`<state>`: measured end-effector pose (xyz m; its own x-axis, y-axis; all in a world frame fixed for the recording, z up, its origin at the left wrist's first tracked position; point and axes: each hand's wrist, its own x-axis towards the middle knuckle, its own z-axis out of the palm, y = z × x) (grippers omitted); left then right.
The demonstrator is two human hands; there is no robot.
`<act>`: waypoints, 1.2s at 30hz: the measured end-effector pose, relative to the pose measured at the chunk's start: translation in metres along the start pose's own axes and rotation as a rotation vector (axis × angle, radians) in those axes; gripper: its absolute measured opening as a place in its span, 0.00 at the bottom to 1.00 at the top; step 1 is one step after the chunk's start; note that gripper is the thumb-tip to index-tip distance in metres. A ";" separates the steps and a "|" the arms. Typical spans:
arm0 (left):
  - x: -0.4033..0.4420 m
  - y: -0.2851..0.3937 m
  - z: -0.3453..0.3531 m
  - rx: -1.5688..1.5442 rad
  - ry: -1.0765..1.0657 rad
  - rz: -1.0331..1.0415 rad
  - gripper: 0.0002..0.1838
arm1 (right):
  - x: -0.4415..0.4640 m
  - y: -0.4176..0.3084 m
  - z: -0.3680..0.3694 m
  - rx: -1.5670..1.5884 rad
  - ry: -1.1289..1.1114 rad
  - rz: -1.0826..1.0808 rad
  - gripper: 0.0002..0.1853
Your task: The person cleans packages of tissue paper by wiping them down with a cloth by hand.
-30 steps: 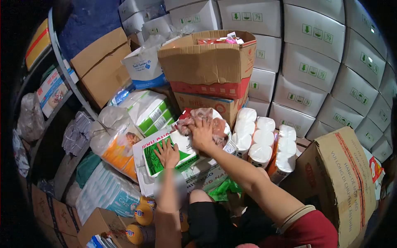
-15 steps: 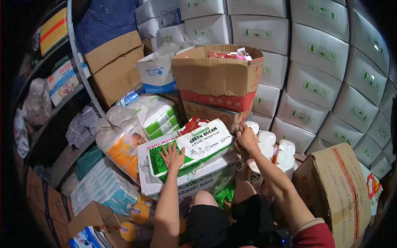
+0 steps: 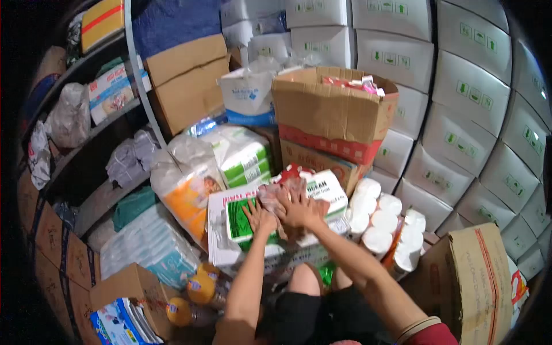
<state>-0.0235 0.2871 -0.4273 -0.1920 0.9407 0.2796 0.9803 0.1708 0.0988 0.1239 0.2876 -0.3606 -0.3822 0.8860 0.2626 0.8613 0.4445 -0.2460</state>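
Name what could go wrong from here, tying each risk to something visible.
With the left hand on the pack and the right hand on the cloth over it, pushing might slide the pack off the white box. The right forearm could knock the rolls beside that box. The open carton, set on another box behind, might topple if bumped.

The cloth [image 3: 270, 195] lies on the paper pack [image 3: 334, 197], which rests on a carton [image 3: 216, 245]. Behind, an open-topped box [image 3: 325, 112] sits on a lower box [image 3: 315, 164], before stacked cartons [image 3: 460, 138]. To the carton's right, rolls [image 3: 378, 230] stand between it and a large box [image 3: 489, 282]; leftward are a plastic bag [image 3: 187, 187] and, farther out, shelves [image 3: 109, 121]
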 end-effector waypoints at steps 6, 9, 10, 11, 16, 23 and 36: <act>0.001 0.007 -0.024 -0.199 -0.012 -0.048 0.30 | 0.038 0.028 0.033 -0.033 0.158 0.032 0.28; -0.002 0.008 -0.022 -0.230 0.055 -0.042 0.30 | 0.052 0.048 0.037 -0.176 0.168 0.083 0.28; -0.003 0.008 -0.022 -0.238 0.063 -0.044 0.30 | 0.049 0.048 0.016 -0.192 0.101 0.083 0.27; -0.003 0.008 -0.023 -0.240 0.080 -0.043 0.30 | 0.054 0.058 0.018 -0.153 0.129 0.092 0.26; -0.003 0.008 -0.021 -0.261 0.127 -0.032 0.30 | 0.053 0.097 0.011 -0.156 0.334 0.169 0.25; 0.000 0.007 -0.017 -0.221 0.096 -0.057 0.31 | 0.019 0.116 -0.011 -0.022 0.372 0.301 0.24; 0.000 0.009 -0.026 -0.188 0.017 -0.047 0.30 | -0.015 0.078 -0.133 0.320 0.617 0.071 0.17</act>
<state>-0.0162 0.2809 -0.4020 -0.2400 0.9275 0.2866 0.9448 0.1553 0.2886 0.2413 0.2910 -0.2595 0.0133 0.7193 0.6946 0.6998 0.4895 -0.5203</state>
